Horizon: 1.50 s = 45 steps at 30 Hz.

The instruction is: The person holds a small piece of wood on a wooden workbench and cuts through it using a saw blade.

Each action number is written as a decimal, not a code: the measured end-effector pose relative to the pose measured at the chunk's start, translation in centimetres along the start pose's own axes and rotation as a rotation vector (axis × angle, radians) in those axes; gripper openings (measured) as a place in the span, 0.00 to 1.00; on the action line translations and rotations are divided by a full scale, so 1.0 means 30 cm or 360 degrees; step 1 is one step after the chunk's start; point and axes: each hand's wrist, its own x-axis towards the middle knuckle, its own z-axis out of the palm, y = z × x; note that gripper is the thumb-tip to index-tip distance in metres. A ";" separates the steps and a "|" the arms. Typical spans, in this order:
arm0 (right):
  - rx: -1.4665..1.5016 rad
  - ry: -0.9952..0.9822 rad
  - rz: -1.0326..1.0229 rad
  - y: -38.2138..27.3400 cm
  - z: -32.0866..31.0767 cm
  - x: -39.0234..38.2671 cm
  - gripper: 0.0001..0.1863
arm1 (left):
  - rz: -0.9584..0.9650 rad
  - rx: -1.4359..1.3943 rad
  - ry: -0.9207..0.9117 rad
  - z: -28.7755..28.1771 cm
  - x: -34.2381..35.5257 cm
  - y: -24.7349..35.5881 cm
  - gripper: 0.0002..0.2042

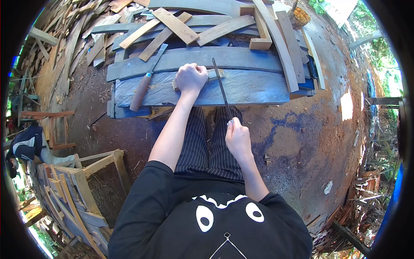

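Note:
My left hand (191,78) is closed in a fist over a small wooden strip (214,75), pressing it on the weathered bench plank (254,88). The strip's ends show on both sides of the fist. My right hand (238,137) grips the near end of a long, narrow dark blade (223,93); file or saw, I cannot tell. Its handle is hidden in my fingers. The blade points away from me and crosses the strip just right of my left fist. Left of that fist, a wooden-handled chisel (141,90) lies on the bench, its metal end pointing away.
Loose boards (174,26) lie crossed over the bench's far side, beside an angular wooden frame piece (261,42). Scrap wood (71,47) is heaped at the far left. A wooden frame (101,166) stands at the near left. Dirt floor (297,146) stretches to the right.

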 end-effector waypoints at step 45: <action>-0.0062 0.0085 0.0037 -0.051 0.033 0.204 0.13 | 0.0205 -0.0111 0.0212 0.032 -0.072 0.042 0.09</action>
